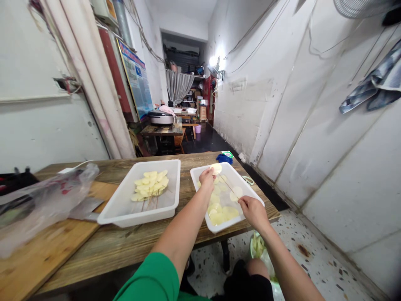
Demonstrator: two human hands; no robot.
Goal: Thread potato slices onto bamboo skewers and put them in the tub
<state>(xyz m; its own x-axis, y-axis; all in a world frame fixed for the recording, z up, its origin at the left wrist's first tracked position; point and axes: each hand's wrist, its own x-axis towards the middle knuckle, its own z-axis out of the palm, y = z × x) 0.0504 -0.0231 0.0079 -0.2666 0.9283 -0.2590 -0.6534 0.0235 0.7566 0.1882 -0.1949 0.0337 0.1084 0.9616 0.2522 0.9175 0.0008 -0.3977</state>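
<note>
Over the right-hand white tray [214, 228], my left hand [207, 177] pinches a thin, round potato slice [216, 168]. My right hand [251, 207] is closed on the near end of a thin wooden skewer [228, 184], whose far end reaches the held slice; whether it pierces the slice I cannot tell. More pale yellow potato slices [216, 207] lie loose in this tray below my hands. To the left, a second white tray [138, 219] holds skewered potato slices [151, 184] in a pile, their sticks pointing toward me.
On the table's left lie a wooden board [62, 238], a broad metal blade [86, 207] and a clear plastic bag [50, 213]. A blue cloth [224, 158] sits behind the right tray. Below the table's right edge stands a green bin [252, 246] with peelings.
</note>
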